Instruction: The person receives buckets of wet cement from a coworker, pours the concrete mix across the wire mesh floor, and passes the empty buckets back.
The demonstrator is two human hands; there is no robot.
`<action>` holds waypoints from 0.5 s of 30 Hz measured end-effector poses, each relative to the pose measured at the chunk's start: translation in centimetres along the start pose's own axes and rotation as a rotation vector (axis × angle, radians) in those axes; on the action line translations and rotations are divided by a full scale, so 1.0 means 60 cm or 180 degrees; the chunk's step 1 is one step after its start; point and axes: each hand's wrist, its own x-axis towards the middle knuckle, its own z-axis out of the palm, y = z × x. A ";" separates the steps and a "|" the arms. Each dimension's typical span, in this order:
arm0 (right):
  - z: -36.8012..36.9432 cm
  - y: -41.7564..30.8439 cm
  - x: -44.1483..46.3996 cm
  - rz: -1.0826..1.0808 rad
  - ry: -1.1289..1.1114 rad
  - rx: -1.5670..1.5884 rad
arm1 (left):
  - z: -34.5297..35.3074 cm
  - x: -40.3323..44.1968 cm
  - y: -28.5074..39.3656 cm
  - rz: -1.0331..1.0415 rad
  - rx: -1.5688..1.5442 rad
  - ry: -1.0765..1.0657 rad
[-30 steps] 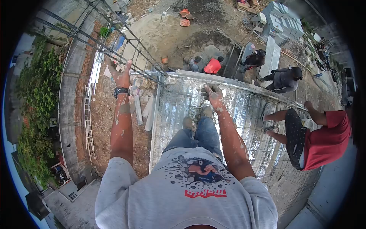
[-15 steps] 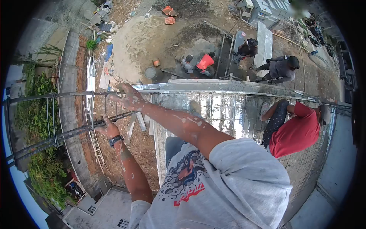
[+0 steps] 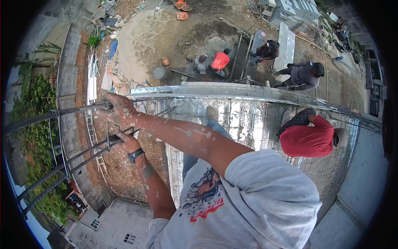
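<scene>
A rebar cage (image 3: 62, 159) of long ribbed bars joined by thin square stirrups stretches out to the left, beyond the building's edge. My right hand (image 3: 121, 111), spotted with dried cement, is closed around the end part of its upper bar. Just below, my left hand (image 3: 127, 143), with a dark watch on the wrist, grips the lower bars near a stirrup. Part of its fingers is hidden behind the bars.
Steel mesh (image 3: 238, 118) covers the deck around my legs. A person in a red shirt (image 3: 309, 137) crouches on it at right. Metal-faced formwork (image 3: 232, 89) edges the deck. Far below are several workers, a sand pile (image 3: 141, 41), a bucket (image 3: 158, 72) and a ladder (image 3: 99, 159).
The rebar cage has swung, its far end lower in view. Both hands are closed more firmly on it, my right hand further left. The person in red has bent forward.
</scene>
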 end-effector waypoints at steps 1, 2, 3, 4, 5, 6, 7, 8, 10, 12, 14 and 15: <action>0.014 0.016 0.010 -0.0153 0.0172 -0.0056 | -0.002 0.001 -0.017 -0.0104 0.0180 -0.0200; 0.034 0.043 0.018 -0.0304 0.0350 -0.0110 | -0.006 0.001 -0.034 -0.0201 0.0362 -0.0406; 0.037 0.039 0.021 -0.0456 0.0526 -0.0162 | -0.011 0.003 -0.031 -0.0296 0.0548 -0.0613; 0.031 0.042 0.016 -0.0467 0.0435 -0.0024 | -0.017 0.005 -0.030 -0.0491 0.0548 -0.0772; 0.030 0.042 0.017 -0.0487 0.0418 -0.0022 | -0.023 0.006 -0.028 -0.0685 0.0559 -0.0933; 0.028 0.039 0.020 -0.0511 0.0406 -0.0023 | -0.028 0.008 0.021 -0.0972 0.0379 -0.1054; 0.029 0.035 0.019 -0.0539 0.0392 -0.0026 | -0.022 0.011 -0.014 -0.0700 0.0159 -0.0968; 0.029 0.034 0.011 -0.0676 0.0566 -0.0029 | -0.017 0.013 -0.048 -0.0423 -0.0056 -0.0899; 0.035 0.034 0.010 -0.0485 0.0591 -0.0030 | -0.019 0.023 -0.063 -0.0050 -0.0167 -0.1131; 0.048 0.050 0.016 -0.0530 0.0796 0.0057 | -0.021 0.027 -0.032 0.0597 -0.0174 -0.1000; 0.049 0.045 0.013 -0.0703 0.0811 0.0177 | -0.019 0.033 -0.030 0.0655 -0.0491 -0.1030; 0.046 0.037 0.009 -0.0613 0.0859 0.0040 | -0.023 0.034 -0.019 0.0672 -0.0637 -0.1049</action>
